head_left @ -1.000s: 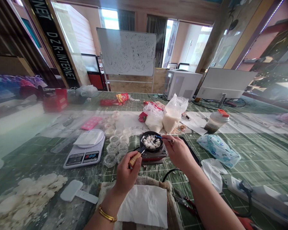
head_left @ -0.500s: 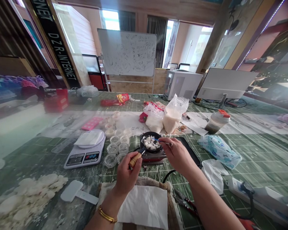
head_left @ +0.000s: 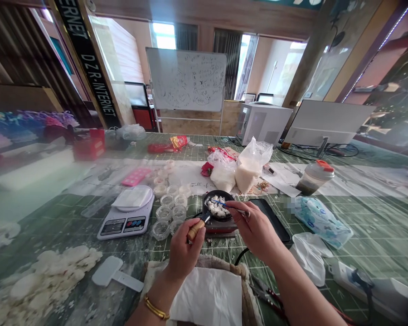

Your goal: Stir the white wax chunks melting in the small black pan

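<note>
My left hand (head_left: 184,248) is closed around the wooden handle of a small black frying pan (head_left: 196,229). White chunks (head_left: 218,210) fill much of the pan, which sits on a small hot plate (head_left: 221,230). Between the fingertips of my right hand (head_left: 253,230) is a thin stirring stick (head_left: 221,203) with a blue end, which reaches into the chunks. Clear round cups (head_left: 163,212) stand left of the pan. Below my hands, a white paper sheet (head_left: 209,294) lies on a folded towel (head_left: 253,301).
At left are a kitchen scale (head_left: 126,222), a white scraper (head_left: 116,273) and a heap of white flakes (head_left: 44,280). Bags of white granules (head_left: 247,170) stand behind the pan. A dark tray (head_left: 272,219), a tissue pack (head_left: 323,219), pliers (head_left: 267,294) and a power strip (head_left: 343,276) are at right.
The whole view has shifted slightly, so everything appears a little further right and lower. The blue-ended stick lies further across the chunks. Both grips stay the same.
</note>
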